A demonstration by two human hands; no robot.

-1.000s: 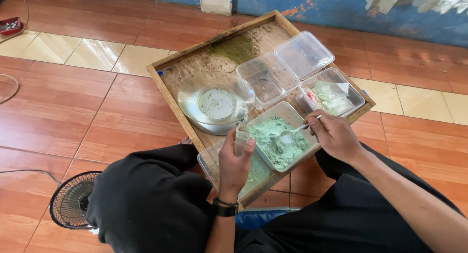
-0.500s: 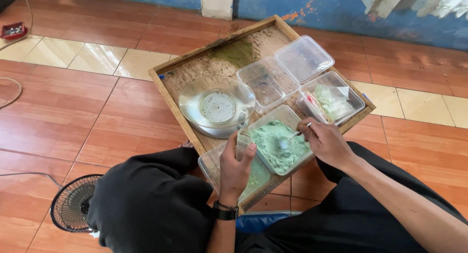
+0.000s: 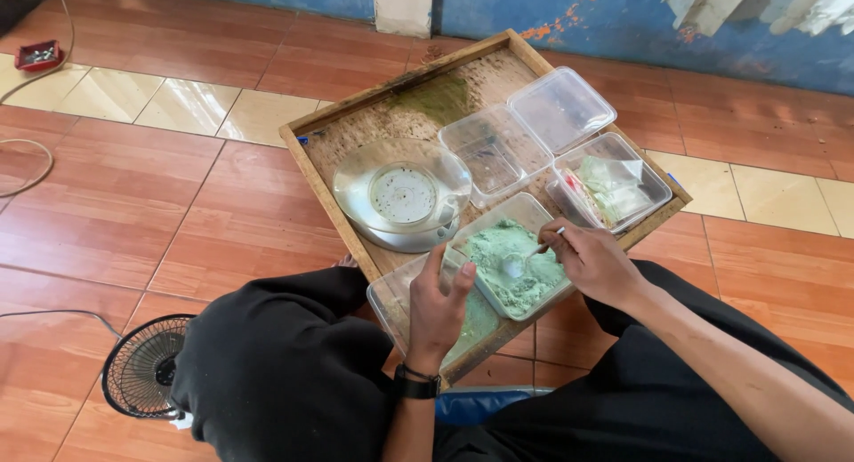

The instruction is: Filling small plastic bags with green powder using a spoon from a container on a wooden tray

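Note:
I sit on the floor with a wooden tray [image 3: 320, 173] before my knees. My right hand [image 3: 592, 262] grips a small metal spoon [image 3: 523, 259] whose bowl rests in the pale green powder of a clear plastic tub [image 3: 511, 266]. My left hand [image 3: 438, 306] pinches a small clear bag at the tub's left corner, over a second clear tub [image 3: 391, 302] underneath. A round scale [image 3: 402, 195] with a clear dish stands on the tray just beyond my left hand.
An empty clear tub [image 3: 491, 155], a clear lid [image 3: 560, 108] and a tub of small bags [image 3: 612, 183] lie at the tray's far right. A small black fan [image 3: 142, 377] lies by my left knee. A cable [image 3: 36, 168] runs over the tiled floor at left. A blue wall is behind.
My right hand has drawn in toward the tub and the spoon has dipped into the green powder. My left hand stays at the tub's left corner.

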